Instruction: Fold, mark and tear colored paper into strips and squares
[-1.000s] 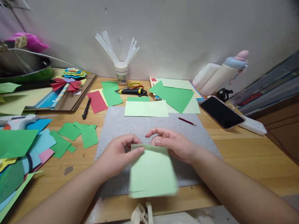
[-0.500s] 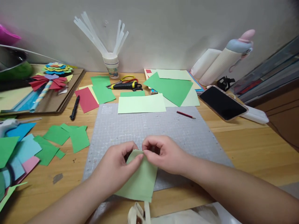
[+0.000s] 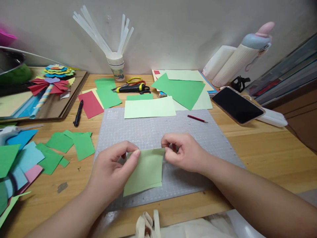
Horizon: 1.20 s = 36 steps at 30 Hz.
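I am holding a sheet of light green paper (image 3: 150, 172) between my two hands, above the near part of the grey mat (image 3: 193, 134). My left hand (image 3: 111, 168) is pinching the top edge toward its left end, the thumb lying on the side facing me and covering some of the sheet. My right hand (image 3: 184, 152) is gripping the upper right corner between thumb and bent forefinger, the other fingers curling in. The sheet is sloping down toward me from both grips; whether its lower edge is touching the mat, I cannot tell. Beyond my hands, a pale green strip (image 3: 150, 107) is lying across the mat's far edge, and a pencil (image 3: 197, 118) is resting to its right.
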Each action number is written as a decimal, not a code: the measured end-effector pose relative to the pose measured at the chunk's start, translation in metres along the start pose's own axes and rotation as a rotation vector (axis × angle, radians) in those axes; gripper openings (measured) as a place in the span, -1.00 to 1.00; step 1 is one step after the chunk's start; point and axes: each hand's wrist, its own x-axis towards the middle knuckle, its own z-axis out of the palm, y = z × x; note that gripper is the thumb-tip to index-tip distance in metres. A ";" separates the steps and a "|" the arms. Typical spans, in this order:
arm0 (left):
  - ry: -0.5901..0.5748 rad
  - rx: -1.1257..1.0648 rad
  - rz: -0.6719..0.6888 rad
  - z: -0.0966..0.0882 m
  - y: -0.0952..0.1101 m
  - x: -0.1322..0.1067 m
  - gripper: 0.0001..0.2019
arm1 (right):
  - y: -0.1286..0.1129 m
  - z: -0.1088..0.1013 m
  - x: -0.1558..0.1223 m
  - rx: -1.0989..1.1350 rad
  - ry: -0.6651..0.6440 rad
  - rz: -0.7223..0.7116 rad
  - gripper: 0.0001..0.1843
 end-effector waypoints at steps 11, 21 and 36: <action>-0.065 -0.307 -0.289 0.001 -0.004 0.011 -0.71 | -0.005 0.013 0.003 0.698 -0.140 0.282 -0.72; -0.380 0.060 -0.053 0.011 0.006 0.007 -0.86 | -0.012 0.028 -0.005 0.444 -0.262 0.202 -0.80; -0.286 0.054 -0.107 -0.002 -0.001 0.015 -0.89 | 0.002 -0.003 0.007 0.502 -0.028 0.186 -0.73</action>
